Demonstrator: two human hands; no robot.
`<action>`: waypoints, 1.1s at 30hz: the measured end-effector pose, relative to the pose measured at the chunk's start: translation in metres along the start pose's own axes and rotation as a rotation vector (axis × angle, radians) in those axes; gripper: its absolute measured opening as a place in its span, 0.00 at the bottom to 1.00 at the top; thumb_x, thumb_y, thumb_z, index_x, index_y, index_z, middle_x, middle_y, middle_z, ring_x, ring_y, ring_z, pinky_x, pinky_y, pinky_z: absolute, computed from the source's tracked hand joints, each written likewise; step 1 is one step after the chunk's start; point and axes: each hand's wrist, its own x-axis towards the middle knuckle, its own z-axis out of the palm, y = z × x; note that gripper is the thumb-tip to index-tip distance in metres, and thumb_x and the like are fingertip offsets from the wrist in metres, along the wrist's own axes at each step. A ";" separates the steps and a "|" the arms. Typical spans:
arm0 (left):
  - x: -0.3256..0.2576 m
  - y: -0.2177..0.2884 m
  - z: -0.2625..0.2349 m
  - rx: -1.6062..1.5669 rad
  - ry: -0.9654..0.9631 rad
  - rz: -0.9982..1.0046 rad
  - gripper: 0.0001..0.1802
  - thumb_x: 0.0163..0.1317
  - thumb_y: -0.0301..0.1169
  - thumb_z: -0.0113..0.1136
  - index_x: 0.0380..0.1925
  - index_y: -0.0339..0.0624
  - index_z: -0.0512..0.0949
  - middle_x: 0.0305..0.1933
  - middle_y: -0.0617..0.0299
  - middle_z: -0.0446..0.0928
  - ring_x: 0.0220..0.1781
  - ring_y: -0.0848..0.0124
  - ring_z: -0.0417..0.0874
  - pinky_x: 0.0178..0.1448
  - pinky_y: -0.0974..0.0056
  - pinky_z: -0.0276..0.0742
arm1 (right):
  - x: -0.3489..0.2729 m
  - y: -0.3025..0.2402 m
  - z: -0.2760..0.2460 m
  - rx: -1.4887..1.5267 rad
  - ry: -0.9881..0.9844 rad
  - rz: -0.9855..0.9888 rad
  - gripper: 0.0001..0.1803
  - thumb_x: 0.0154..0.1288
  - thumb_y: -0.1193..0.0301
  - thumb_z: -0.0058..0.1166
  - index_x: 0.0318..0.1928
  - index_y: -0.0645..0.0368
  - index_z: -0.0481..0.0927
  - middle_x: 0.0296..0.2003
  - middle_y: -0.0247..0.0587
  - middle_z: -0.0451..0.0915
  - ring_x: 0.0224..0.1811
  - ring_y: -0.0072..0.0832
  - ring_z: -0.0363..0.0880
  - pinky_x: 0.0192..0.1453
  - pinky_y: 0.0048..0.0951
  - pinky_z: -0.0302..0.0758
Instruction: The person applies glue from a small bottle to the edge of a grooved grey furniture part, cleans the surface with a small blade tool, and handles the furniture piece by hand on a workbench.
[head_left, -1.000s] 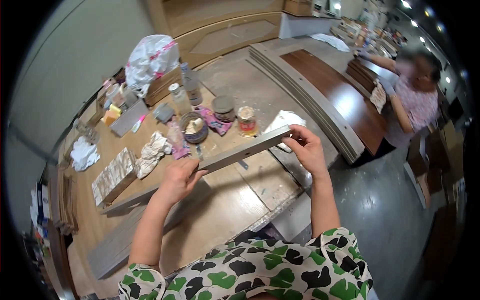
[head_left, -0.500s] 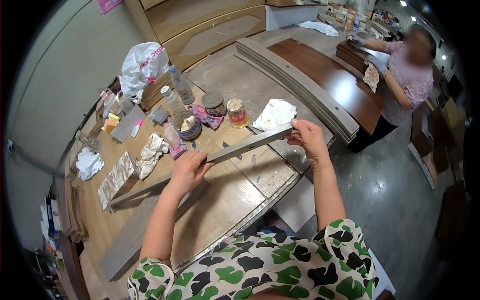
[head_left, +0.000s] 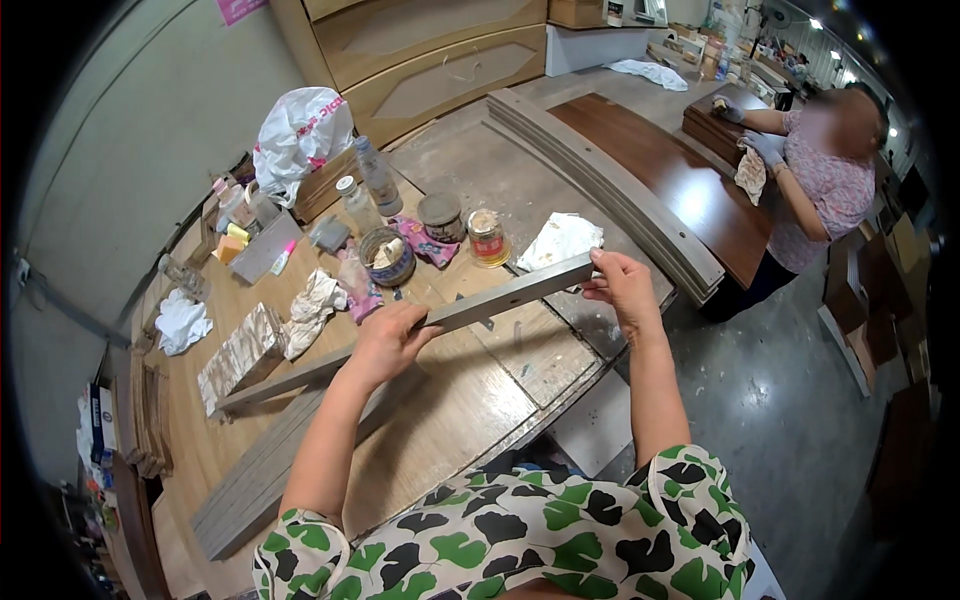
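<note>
Though near edge [head_left: 606, 367], strip [head_left: 490, 306] over open tabletop [head_left: 472, 388]

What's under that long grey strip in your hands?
The wooden worktable shows below it; the strip and the left hand cover whatever lies directly beneath, so I can't tell.

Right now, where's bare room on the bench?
Bare: pale wooden benchtop between broad grey lumber, held grey wooden strip and near edge; grey-brown surface left of stacked long grey boards. Crowded: around round grey-lidded jar and white plastic bag.
</note>
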 end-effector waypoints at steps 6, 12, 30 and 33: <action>-0.002 -0.004 0.006 -0.008 0.009 -0.004 0.14 0.56 0.34 0.69 0.34 0.36 0.77 0.26 0.53 0.71 0.30 0.57 0.74 0.35 0.57 0.70 | 0.004 0.006 -0.002 0.043 0.015 0.025 0.15 0.64 0.62 0.61 0.37 0.64 0.83 0.31 0.37 0.82 0.25 0.22 0.80 0.28 0.21 0.80; 0.000 -0.003 0.006 0.009 0.004 -0.040 0.13 0.57 0.38 0.67 0.33 0.41 0.78 0.27 0.55 0.73 0.32 0.56 0.77 0.35 0.55 0.72 | 0.006 0.007 -0.004 0.033 0.023 0.037 0.16 0.64 0.62 0.60 0.38 0.65 0.83 0.32 0.38 0.82 0.26 0.22 0.80 0.28 0.20 0.80; 0.005 -0.012 0.005 -0.164 -0.091 -0.116 0.16 0.59 0.37 0.68 0.38 0.36 0.80 0.31 0.53 0.77 0.33 0.61 0.78 0.36 0.62 0.73 | 0.012 0.004 -0.007 -0.059 0.011 0.114 0.21 0.64 0.59 0.58 0.42 0.68 0.81 0.35 0.42 0.82 0.27 0.25 0.81 0.28 0.20 0.81; 0.008 -0.010 0.002 -0.242 -0.115 -0.173 0.16 0.60 0.38 0.67 0.40 0.36 0.80 0.32 0.53 0.77 0.33 0.64 0.78 0.36 0.63 0.73 | 0.015 0.005 -0.008 -0.052 0.010 0.119 0.21 0.63 0.59 0.60 0.40 0.68 0.82 0.33 0.41 0.81 0.25 0.23 0.81 0.26 0.20 0.80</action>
